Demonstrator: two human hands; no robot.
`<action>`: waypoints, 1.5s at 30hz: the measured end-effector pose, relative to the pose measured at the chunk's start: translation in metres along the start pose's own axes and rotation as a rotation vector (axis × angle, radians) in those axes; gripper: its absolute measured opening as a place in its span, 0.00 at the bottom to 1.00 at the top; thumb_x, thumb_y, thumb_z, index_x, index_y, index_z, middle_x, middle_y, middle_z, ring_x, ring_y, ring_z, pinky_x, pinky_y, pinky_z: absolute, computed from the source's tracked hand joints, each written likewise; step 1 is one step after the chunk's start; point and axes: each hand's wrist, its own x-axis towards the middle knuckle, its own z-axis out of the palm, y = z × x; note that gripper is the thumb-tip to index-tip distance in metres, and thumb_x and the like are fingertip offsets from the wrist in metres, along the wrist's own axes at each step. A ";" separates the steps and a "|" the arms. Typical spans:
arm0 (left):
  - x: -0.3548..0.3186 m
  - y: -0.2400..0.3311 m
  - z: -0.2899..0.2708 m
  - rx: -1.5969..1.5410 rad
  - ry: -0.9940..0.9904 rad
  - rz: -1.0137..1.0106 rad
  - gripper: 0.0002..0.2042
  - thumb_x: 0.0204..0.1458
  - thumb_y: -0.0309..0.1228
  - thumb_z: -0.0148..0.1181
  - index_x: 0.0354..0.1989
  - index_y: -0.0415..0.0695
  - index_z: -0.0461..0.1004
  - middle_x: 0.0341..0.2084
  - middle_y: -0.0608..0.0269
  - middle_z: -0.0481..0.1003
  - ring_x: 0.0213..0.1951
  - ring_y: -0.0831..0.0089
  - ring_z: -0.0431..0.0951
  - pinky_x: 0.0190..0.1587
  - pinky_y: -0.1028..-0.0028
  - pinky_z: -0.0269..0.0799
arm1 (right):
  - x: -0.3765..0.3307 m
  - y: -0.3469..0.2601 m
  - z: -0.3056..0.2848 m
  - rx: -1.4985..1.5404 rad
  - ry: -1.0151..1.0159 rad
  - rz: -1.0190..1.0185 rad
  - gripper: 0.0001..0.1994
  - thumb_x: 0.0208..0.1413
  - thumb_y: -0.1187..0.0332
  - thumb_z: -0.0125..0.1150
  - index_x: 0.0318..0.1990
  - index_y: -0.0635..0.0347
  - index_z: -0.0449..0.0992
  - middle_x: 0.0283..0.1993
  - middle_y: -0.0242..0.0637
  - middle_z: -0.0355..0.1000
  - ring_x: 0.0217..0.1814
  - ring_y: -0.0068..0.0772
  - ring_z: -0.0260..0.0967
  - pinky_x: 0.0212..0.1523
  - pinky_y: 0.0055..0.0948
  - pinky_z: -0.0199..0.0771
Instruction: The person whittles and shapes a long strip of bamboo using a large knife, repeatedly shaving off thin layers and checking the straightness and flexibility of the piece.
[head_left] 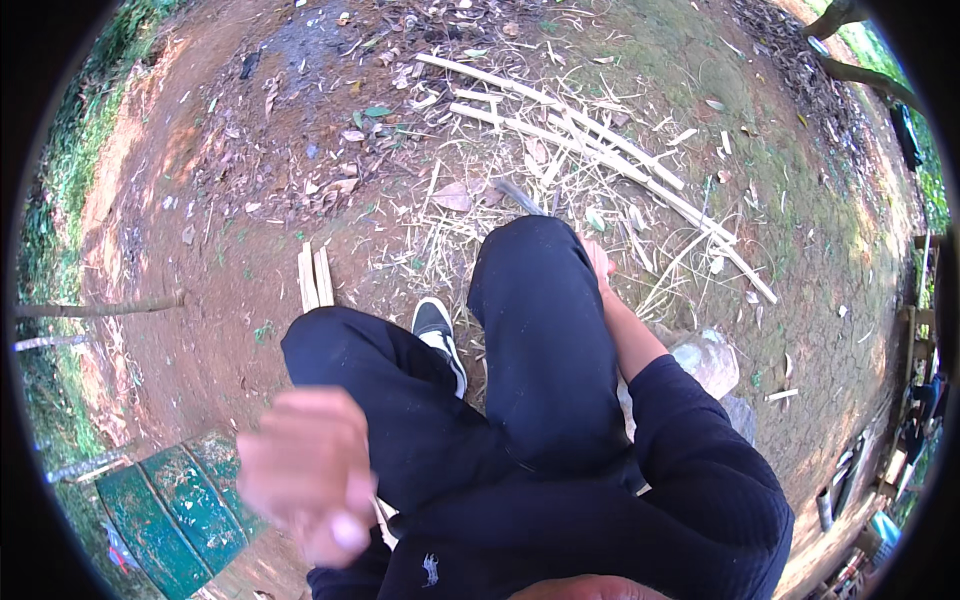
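While the long blade [520,197] lies out past the raised right knee [540,260], its grey flat running up and to the left across the dirt and away from the body, only its far end shows; the near end is hidden by the trouser leg. Right hand [598,262] is down there beside that knee, just a sliver of it showing at the end of the bare forearm, and it sits at the hidden end of the blade, so it looks to be the hand on the handle, though I cannot tell whether the fingers are closed round anything. Left hand [305,475] is up close to the camera, badly blurred, fingers curled in loosely; a pale thin strip [381,520] pokes out below it, but whether it is pinched there I cannot say. So the right hand is by far the nearer to the blade, the left well apart. Beyond the blade, split bamboo slats [590,150] lie scattered, slanting down to the right, with short cut pieces [315,278] left of the black shoe [440,335] and a green stool [175,510] at lower left.
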 end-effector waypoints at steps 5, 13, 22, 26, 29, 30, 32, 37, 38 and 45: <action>0.057 -0.042 -0.003 0.570 -0.597 -0.728 0.15 0.60 0.35 0.54 0.49 0.36 0.72 0.25 0.54 0.76 0.29 0.61 0.80 0.35 0.65 0.73 | 0.015 0.043 0.029 -0.079 0.075 -0.129 0.21 0.60 0.52 0.54 0.39 0.68 0.75 0.38 0.55 0.76 0.43 0.54 0.76 0.39 0.51 0.74; 0.044 -0.084 -0.003 0.848 -0.864 -0.863 0.15 0.61 0.38 0.55 0.51 0.41 0.72 0.36 0.47 0.79 0.41 0.47 0.79 0.43 0.55 0.73 | 0.104 0.104 -0.047 -0.018 0.769 0.173 0.16 0.60 0.69 0.55 0.53 0.68 0.69 0.52 0.55 0.67 0.55 0.53 0.66 0.56 0.47 0.67; -0.046 -0.071 -0.025 1.021 -1.561 -0.592 0.22 0.52 0.47 0.63 0.56 0.59 0.76 0.60 0.57 0.69 0.68 0.58 0.61 0.73 0.45 0.38 | 0.164 0.159 -0.074 -0.407 0.175 0.272 0.22 0.56 0.69 0.58 0.60 0.55 0.69 0.57 0.45 0.69 0.61 0.47 0.67 0.58 0.48 0.68; -0.016 -0.084 -0.051 1.382 -1.005 -0.594 0.19 0.56 0.40 0.60 0.54 0.47 0.75 0.54 0.55 0.73 0.64 0.57 0.66 0.73 0.49 0.42 | 0.154 0.167 -0.073 -0.453 0.227 0.200 0.22 0.56 0.63 0.64 0.57 0.57 0.69 0.54 0.45 0.70 0.60 0.48 0.67 0.58 0.50 0.67; 0.008 -0.077 -0.054 1.367 -0.775 -0.602 0.17 0.58 0.36 0.58 0.54 0.43 0.73 0.51 0.53 0.74 0.61 0.56 0.69 0.72 0.51 0.46 | 0.141 0.167 -0.073 -0.444 0.265 0.088 0.27 0.54 0.55 0.68 0.57 0.57 0.68 0.55 0.45 0.69 0.59 0.48 0.67 0.58 0.49 0.66; 0.015 -0.077 -0.051 1.270 -0.755 -0.641 0.17 0.58 0.35 0.57 0.54 0.43 0.73 0.50 0.52 0.74 0.59 0.56 0.70 0.72 0.52 0.48 | 0.137 0.172 -0.072 -0.434 0.290 0.069 0.27 0.54 0.55 0.67 0.57 0.57 0.68 0.56 0.45 0.69 0.59 0.48 0.67 0.58 0.49 0.66; 0.021 -0.082 -0.046 1.118 -0.756 -0.717 0.17 0.60 0.36 0.56 0.56 0.43 0.72 0.50 0.51 0.75 0.58 0.56 0.72 0.71 0.53 0.51 | 0.136 0.183 -0.076 -0.430 0.311 0.084 0.27 0.56 0.53 0.65 0.58 0.57 0.67 0.57 0.46 0.67 0.60 0.48 0.66 0.59 0.49 0.66; 0.002 -0.090 -0.044 1.032 -0.815 -0.762 0.19 0.62 0.41 0.54 0.57 0.44 0.72 0.49 0.49 0.75 0.57 0.52 0.72 0.69 0.54 0.56 | 0.135 0.160 -0.069 -0.513 0.214 0.116 0.25 0.58 0.58 0.61 0.59 0.59 0.65 0.58 0.50 0.66 0.63 0.50 0.64 0.61 0.49 0.63; 0.000 -0.089 -0.044 1.025 -0.802 -0.774 0.19 0.62 0.41 0.54 0.57 0.44 0.72 0.49 0.48 0.75 0.57 0.52 0.72 0.69 0.54 0.57 | 0.133 0.157 -0.069 -0.501 0.245 0.102 0.24 0.58 0.58 0.60 0.59 0.60 0.65 0.58 0.50 0.66 0.63 0.50 0.64 0.62 0.49 0.62; 0.012 -0.094 -0.039 0.977 -0.752 -0.792 0.21 0.63 0.43 0.53 0.58 0.42 0.70 0.52 0.47 0.75 0.57 0.49 0.72 0.63 0.56 0.63 | 0.121 0.159 -0.093 -0.541 0.347 -0.181 0.18 0.62 0.65 0.53 0.57 0.61 0.64 0.50 0.44 0.70 0.54 0.43 0.68 0.55 0.44 0.65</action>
